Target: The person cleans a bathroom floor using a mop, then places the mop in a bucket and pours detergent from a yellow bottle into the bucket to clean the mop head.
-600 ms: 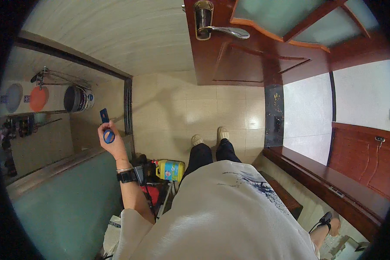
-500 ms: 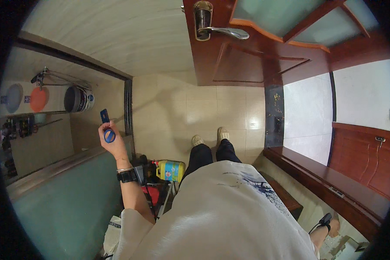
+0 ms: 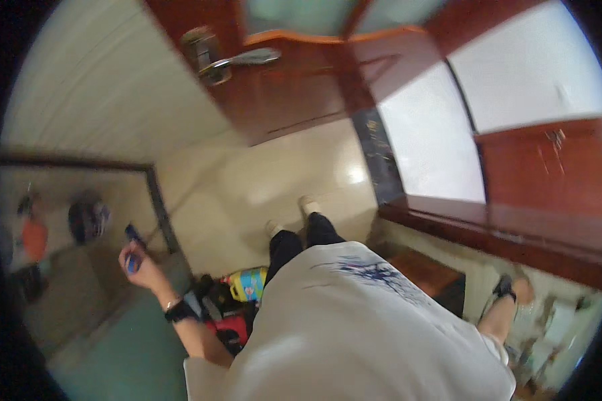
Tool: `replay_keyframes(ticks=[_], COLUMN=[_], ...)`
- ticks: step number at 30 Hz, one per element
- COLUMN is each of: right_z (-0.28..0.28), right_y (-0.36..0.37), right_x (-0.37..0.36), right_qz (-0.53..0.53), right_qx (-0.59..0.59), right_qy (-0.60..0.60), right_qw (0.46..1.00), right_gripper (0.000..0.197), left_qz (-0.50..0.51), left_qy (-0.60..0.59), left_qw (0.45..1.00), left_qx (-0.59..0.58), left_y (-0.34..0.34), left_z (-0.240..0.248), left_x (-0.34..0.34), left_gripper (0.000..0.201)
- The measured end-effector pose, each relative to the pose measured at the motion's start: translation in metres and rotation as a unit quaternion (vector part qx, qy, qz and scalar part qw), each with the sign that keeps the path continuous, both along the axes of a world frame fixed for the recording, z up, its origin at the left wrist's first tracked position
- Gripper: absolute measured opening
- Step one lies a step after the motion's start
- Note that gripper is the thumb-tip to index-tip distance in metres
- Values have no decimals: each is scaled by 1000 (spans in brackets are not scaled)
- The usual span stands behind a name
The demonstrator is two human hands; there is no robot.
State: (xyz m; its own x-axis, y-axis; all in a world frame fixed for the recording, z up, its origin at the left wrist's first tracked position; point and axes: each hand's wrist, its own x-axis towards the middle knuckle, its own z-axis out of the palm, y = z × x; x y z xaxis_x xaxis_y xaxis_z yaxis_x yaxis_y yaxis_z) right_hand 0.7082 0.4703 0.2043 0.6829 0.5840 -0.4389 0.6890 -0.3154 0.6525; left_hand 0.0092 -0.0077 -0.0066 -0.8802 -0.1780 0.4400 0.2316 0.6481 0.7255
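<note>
At the left, my left hand (image 3: pixel 140 266) is closed around a blue handled object (image 3: pixel 134 262). Its round end shows within the grip and a narrow dark blue part sticks out beyond the fingers; blur hides its exact kind. A black band with a small device sits on that wrist. Beyond this hand is the dark frame (image 3: pixel 159 207) of an opening, with a round dark bucket (image 3: pixel 89 217) inside. Down at the far right hangs my right hand (image 3: pixel 523 292), blurred, a black band at its wrist. Its fingers cannot be made out, nor whether they hold anything.
A red-brown door (image 3: pixel 281 100) with a metal lever handle (image 3: pixel 247 58) stands ahead. Beside my left leg are a yellow bottle (image 3: pixel 249 285) and a red item (image 3: pixel 231 331). At right, a wooden ledge (image 3: pixel 441 220) runs above a brown wooden box (image 3: pixel 425 274). Pale tiles cover the floor (image 3: pixel 261 174).
The view has turned to the right, so the door and floor appear tilted and further left. My left hand keeps its hold on the blue object and appears lower left. The picture is blurrier.
</note>
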Motion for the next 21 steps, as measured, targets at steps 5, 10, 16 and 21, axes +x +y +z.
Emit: replay_keyframes(ticks=[5, 10, 16, 21], right_z=[-118, -99, -104, -101], right_y=[1, -9, -7, -6], right_x=[133, 78, 97, 91], right_qz=[52, 20, 45, 22], right_qx=[729, 838, 835, 839], right_qy=[-192, -115, -110, -97], right_qw=[655, 533, 537, 535], right_gripper=[43, 45, 46, 46], left_qz=[-39, -48, -51, -50], left_qy=[-26, -4, 8, 17], left_qw=[999, 999, 998, 998], left_qx=[-19, -6, -27, -38], left_y=[-9, -4, -7, -10], left_z=[1, -8, 1, -1], left_x=[-7, -8, 1, 0], left_gripper=[20, 19, 19, 18])
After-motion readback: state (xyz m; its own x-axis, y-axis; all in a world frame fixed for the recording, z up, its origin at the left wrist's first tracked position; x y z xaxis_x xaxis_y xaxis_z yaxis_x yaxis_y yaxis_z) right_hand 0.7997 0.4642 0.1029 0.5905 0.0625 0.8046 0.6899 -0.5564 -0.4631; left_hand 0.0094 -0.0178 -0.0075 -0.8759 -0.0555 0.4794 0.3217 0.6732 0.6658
